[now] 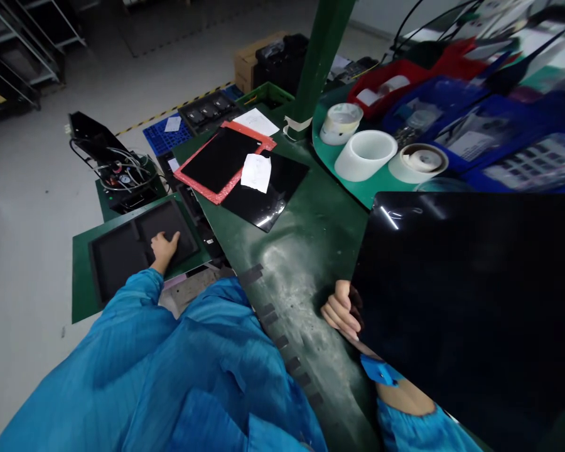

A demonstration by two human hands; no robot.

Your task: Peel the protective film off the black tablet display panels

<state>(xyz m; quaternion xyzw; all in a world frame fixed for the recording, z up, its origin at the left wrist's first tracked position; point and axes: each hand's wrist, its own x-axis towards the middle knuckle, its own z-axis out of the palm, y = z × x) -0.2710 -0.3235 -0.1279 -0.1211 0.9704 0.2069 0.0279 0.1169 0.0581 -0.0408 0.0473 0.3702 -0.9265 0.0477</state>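
Observation:
My right hand [343,309] grips the left edge of a large glossy black panel [471,301], fingers curled around it, and holds it tilted above the green workbench [306,251]. My left hand [164,246] reaches down to the left and rests with fingers apart on a dark foam tray [122,251] that lies on a low green board. Both arms are in blue sleeves.
A red-framed black sheet [219,160], another black panel [273,188] with a white paper [257,171] on it, tape rolls [365,154], a green post [317,59], red and blue bins at right, a cabled device [117,172] on the floor.

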